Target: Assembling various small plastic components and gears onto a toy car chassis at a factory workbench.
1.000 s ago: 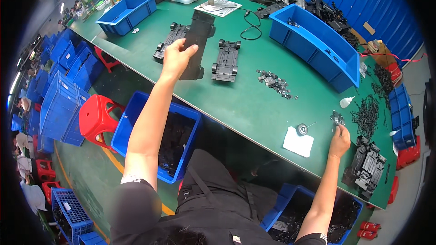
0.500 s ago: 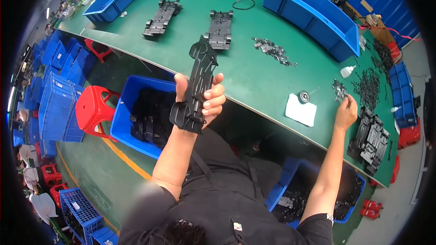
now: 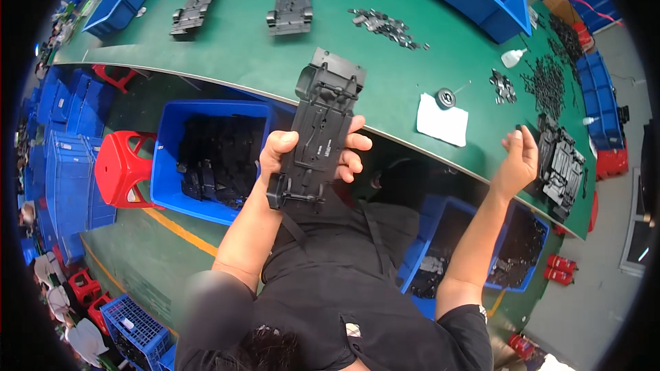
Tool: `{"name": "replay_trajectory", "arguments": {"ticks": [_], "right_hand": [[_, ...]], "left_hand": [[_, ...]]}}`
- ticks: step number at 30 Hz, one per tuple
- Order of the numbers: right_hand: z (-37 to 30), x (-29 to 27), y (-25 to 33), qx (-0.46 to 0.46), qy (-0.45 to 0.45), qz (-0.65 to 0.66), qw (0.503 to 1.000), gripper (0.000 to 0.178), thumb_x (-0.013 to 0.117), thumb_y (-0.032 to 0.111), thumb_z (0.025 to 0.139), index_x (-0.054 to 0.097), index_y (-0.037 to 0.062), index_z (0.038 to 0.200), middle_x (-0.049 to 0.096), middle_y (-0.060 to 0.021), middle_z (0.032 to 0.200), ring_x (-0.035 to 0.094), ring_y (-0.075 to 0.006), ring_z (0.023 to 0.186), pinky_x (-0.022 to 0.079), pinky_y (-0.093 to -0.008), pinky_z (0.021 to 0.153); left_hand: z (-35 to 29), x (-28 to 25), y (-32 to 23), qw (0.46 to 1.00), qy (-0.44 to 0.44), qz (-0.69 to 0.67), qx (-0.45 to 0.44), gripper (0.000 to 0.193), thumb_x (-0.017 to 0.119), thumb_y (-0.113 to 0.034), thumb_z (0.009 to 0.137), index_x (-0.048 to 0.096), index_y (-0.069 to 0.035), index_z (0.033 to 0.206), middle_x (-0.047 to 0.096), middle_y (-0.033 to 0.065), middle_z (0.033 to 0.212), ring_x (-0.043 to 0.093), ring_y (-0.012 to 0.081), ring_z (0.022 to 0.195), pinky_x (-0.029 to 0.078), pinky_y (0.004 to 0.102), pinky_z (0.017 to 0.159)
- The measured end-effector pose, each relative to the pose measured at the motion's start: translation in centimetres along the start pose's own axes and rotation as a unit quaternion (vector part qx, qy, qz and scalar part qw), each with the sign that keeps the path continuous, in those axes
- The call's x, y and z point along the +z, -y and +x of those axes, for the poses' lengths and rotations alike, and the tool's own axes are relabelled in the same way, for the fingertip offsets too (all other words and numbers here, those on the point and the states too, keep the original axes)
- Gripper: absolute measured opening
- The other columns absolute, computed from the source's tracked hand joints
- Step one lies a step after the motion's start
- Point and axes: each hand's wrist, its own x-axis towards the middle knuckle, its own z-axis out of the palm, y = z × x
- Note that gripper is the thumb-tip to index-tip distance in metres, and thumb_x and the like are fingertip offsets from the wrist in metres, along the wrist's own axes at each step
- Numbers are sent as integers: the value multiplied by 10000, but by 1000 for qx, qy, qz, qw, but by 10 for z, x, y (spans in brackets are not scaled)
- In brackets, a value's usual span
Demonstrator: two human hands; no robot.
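Observation:
A black plastic toy-car chassis (image 3: 322,134) is gripped in my left hand (image 3: 273,158), its flat side turned up, thumb on one edge and fingers around the other. It is held above the table's near edge. Off to the right, my right hand (image 3: 515,165) has its fingertips pinched together around a small dark piece too small to name. That hand is raised between a small pile of dark parts (image 3: 503,86) and some stacked chassis (image 3: 562,168). A black wheel (image 3: 445,99) rests on a white paper sheet (image 3: 440,127) nearby.
Two more chassis (image 3: 198,5) (image 3: 291,7) lie on the green table, beside scattered small parts (image 3: 388,27). A white bottle (image 3: 511,59) and thin black pieces (image 3: 546,82) are at right. Blue bins (image 3: 159,165) and a red stool (image 3: 113,168) stand below the near edge.
The chassis in my left hand has turned from edge-on to show its flat face. My right hand has drawn back from the small parts pile, with a small dark piece at its fingertips.

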Motion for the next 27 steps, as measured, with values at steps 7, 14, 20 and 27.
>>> {"name": "replay_trajectory", "arguments": {"ticks": [7, 14, 20, 27], "right_hand": [[-70, 6, 40, 179, 105, 179, 962, 185, 635, 5, 864, 614, -42, 1041, 647, -81, 872, 628, -131, 712, 540, -248, 633], [-90, 3, 52, 231, 162, 242, 928, 186, 630, -12, 856, 611, -43, 1038, 662, -108, 907, 641, -159, 782, 540, -277, 713], [-98, 30, 66, 200, 286, 366, 863, 143, 633, -17, 831, 605, -4, 971, 655, -188, 972, 608, -329, 1040, 436, -484, 988], [-123, 40, 74, 269, 248, 327, 871, 170, 682, -18, 820, 634, 3, 982, 677, -126, 995, 635, -150, 884, 512, -273, 822]], "left_hand": [[4, 9, 18, 980, -133, 144, -28, 612, 567, -201, 824, 384, 64, 1345, 574, 249, 1175, 637, 332, 991, 529, 416, 861], [2, 21, 22, 945, -178, 237, -138, 482, 621, -159, 813, 526, 54, 1235, 624, 149, 1093, 660, 260, 925, 528, 367, 836], [2, 23, 18, 884, -40, 233, -403, 403, 620, -96, 818, 556, 73, 1178, 660, 146, 996, 668, 231, 885, 530, 338, 818], [8, 31, 19, 912, -117, 80, -384, 512, 663, -184, 811, 470, 73, 1210, 643, 214, 977, 687, 315, 782, 577, 397, 702]]}}
